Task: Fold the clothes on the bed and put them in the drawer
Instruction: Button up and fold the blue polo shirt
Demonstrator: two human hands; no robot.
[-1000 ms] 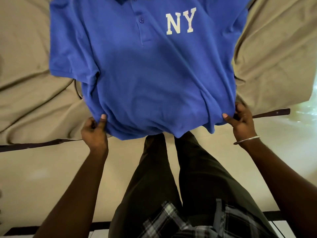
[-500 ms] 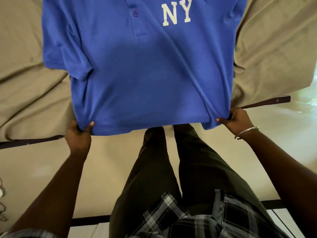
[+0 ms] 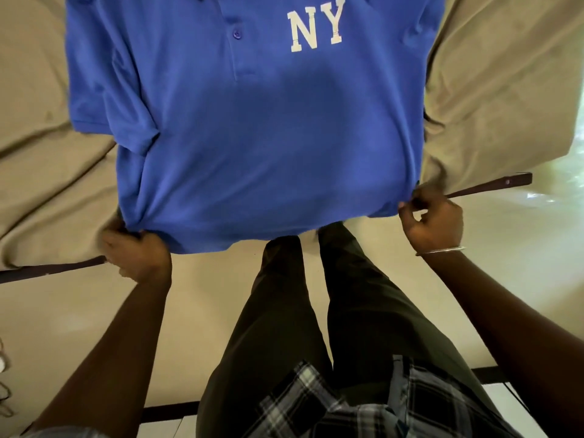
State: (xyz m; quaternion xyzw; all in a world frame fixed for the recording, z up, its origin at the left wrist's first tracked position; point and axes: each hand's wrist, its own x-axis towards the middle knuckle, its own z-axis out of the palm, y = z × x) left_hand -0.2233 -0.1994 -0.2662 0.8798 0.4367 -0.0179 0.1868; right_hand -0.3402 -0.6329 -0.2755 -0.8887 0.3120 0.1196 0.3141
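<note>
1. Shirt (image 3: 268, 137), head view: the blue polo with white "NY" lettering lay front-up on the tan bed (image 3: 493, 99), its hem hanging just over the near edge toward the person's legs.
2. Left hand (image 3: 137, 256): it gripped the left hem corner, fingers curled round bunched cloth at the bed's edge.
3. Right hand (image 3: 431, 221): it pinched the right hem corner between thumb and fingers, a thin bangle (image 3: 441, 250) at the wrist.
4. Change: over the last second the two hands had moved apart while holding the same corners. The left slid outward and the right drew out past the side seam. The hem, which had sagged in folds between them, was now pulled nearly straight, and the body of the shirt showed fewer creases.
5. Left sleeve (image 3: 123, 121): it had turned in over the body rather than lying flat outward.
6. Meaning: I judge this to be the spreading step finishing, so the shirt seemed ready for its first fold.
7. Remaining: no fold was made yet, and no drawer was in view, so most of the task lay ahead.
</note>
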